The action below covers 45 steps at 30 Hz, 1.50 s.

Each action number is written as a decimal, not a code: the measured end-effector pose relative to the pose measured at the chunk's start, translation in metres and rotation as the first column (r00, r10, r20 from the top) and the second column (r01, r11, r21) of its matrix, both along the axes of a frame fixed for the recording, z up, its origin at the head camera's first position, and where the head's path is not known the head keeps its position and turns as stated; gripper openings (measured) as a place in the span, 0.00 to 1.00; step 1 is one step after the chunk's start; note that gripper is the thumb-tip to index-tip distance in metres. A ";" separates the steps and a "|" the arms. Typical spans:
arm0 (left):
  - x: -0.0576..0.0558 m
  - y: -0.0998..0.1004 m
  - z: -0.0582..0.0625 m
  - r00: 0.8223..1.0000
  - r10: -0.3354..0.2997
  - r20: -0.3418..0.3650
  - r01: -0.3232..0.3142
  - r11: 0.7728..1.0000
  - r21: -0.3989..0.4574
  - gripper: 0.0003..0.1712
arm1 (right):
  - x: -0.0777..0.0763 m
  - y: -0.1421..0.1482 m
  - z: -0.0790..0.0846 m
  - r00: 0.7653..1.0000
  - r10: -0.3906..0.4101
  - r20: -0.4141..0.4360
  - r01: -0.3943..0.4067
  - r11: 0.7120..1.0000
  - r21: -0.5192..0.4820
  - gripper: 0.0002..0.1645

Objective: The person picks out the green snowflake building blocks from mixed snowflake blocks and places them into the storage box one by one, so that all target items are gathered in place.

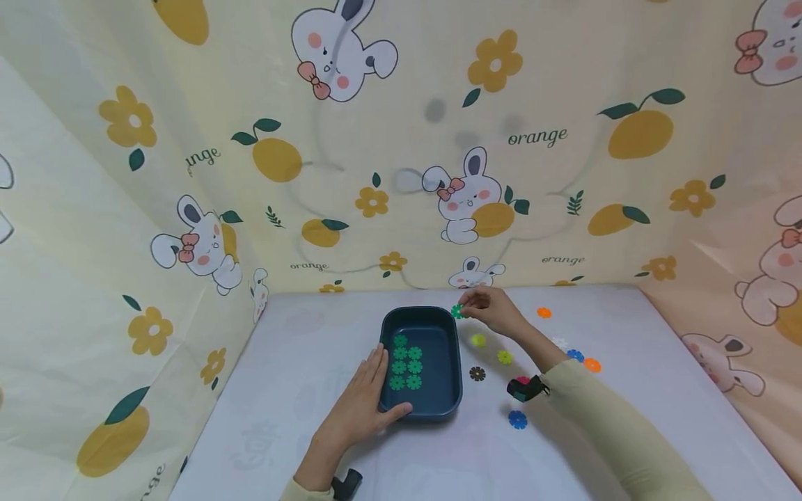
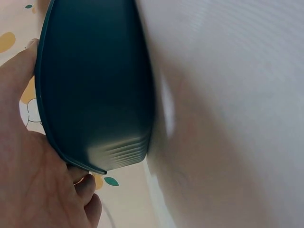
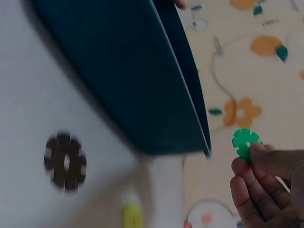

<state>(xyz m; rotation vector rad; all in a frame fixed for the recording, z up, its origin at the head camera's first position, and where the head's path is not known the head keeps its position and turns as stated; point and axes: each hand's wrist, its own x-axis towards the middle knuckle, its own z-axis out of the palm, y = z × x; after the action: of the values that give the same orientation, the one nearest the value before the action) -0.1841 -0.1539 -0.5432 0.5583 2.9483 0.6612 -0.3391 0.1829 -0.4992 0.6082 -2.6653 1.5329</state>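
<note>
A dark blue tray (image 1: 441,396) stands on the table, holding several green snowflake discs (image 1: 415,367) laid in two columns on its left side. My left hand (image 1: 360,407) rests against the tray's left wall with fingers extended, its thumb lying over the near rim. In the left wrist view, the hand touches the tray's rim (image 2: 40,99). Beyond the tray's far right corner, my right hand (image 1: 495,309) pinches a green snowflake disc (image 3: 244,142) between thumb and fingertips. That disc is above the table, close to the rim but apart from it in the right wrist view.
Right of the tray lie yellow discs (image 1: 504,357), a brown disc (image 1: 477,374) and a blue disc (image 1: 517,419). Orange discs (image 1: 544,313) and another blue disc (image 1: 575,355) lie farther right; a red one is partly behind the right wrist strap (image 1: 526,388). Printed cloth (image 1: 376,125) walls surround the table.
</note>
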 end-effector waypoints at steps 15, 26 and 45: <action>0.000 0.000 0.002 1.000 -0.018 0.009 0.018 1.000 0.015 0.66 | -0.025 -0.055 -0.016 0.949 0.315 -0.002 -0.311 0.938 0.150 0.04; 0.000 0.001 0.004 1.000 -0.028 -0.004 0.028 1.000 0.008 0.66 | -0.032 -0.075 -0.019 0.884 0.467 0.010 -0.448 0.843 0.297 0.06; 0.000 -0.003 0.001 1.000 -0.019 -0.009 0.019 1.000 -0.005 0.66 | -0.038 -0.099 -0.025 0.885 0.465 0.024 -0.430 0.796 0.426 0.06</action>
<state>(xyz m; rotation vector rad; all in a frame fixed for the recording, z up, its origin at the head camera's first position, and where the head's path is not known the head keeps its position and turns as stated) -0.1838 -0.1568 -0.5421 0.5902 2.9485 0.6518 -0.3769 0.0841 -0.5247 1.3802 -2.9417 0.9309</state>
